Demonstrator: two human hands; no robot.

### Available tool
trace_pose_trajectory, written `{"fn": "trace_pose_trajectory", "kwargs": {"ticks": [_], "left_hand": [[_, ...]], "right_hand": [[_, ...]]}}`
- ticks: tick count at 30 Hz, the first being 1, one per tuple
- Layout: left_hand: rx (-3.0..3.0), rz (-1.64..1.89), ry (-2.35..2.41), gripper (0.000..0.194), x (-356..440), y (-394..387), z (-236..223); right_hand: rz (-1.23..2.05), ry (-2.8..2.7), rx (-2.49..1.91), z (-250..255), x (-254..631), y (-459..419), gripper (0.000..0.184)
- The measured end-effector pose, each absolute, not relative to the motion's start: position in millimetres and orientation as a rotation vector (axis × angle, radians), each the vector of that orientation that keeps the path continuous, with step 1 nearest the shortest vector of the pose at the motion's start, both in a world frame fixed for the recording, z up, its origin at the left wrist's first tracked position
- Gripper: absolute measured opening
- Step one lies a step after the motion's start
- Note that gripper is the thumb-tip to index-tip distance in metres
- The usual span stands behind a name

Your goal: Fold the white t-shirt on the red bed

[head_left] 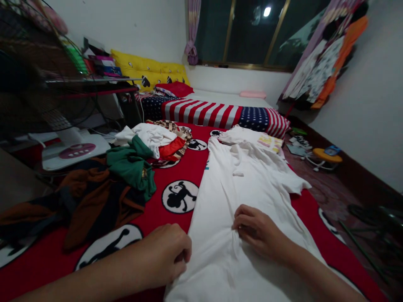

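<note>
White shirt [220, 201] spread on red blanket [157, 178], centre to six o'clock. Left hand [170, 251], curled, at its seven-o'clock edge; right hand [258, 230] pinches a mid-front fold. Fabric looks light, soft, floppy; best grips: side edge, shoulder at one.

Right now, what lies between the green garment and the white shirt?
The head view shows red cover with a printed monkey between the green garment and white shirt, and, farther back, red and brown-patterned cloth.
</note>
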State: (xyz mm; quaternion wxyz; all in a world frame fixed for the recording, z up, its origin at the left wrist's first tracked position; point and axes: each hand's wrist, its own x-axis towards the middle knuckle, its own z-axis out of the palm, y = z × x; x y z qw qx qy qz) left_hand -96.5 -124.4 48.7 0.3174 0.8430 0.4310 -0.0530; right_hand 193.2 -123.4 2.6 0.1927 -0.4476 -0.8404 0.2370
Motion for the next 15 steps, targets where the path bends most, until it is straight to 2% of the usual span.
{"fn": "trace_pose_trajectory", "kwargs": {"ticks": [3,5,8,10,15], "left_hand": [[2.260,-0.232,0.992,0.013,-81.4,-108.3,59.1],[2.318,-0.095,0.913,0.015,-59.8,-88.9,63.2],[2.451,0.359,0.981,0.029,-17.2,-49.7,50.5],[2.511,0.584,1.171,0.046,6.8,-22.7,29.3],[2.565,0.412,1.553,0.077,21.7,14.4,-26.0]], "right_hand": [[0.671,-2.364,-1.310,-0.9,188.8,-121.2,0.029],[0.692,-2.369,-1.336,1.0,185.9,-119.7,0.030],[0.739,-2.348,-1.365,5.0,182.1,-117.8,0.032],[0.794,-2.310,-1.392,7.3,181.1,-115.9,0.032],[0.952,-2.019,-1.529,9.8,198.6,-95.4,0.026]]}}
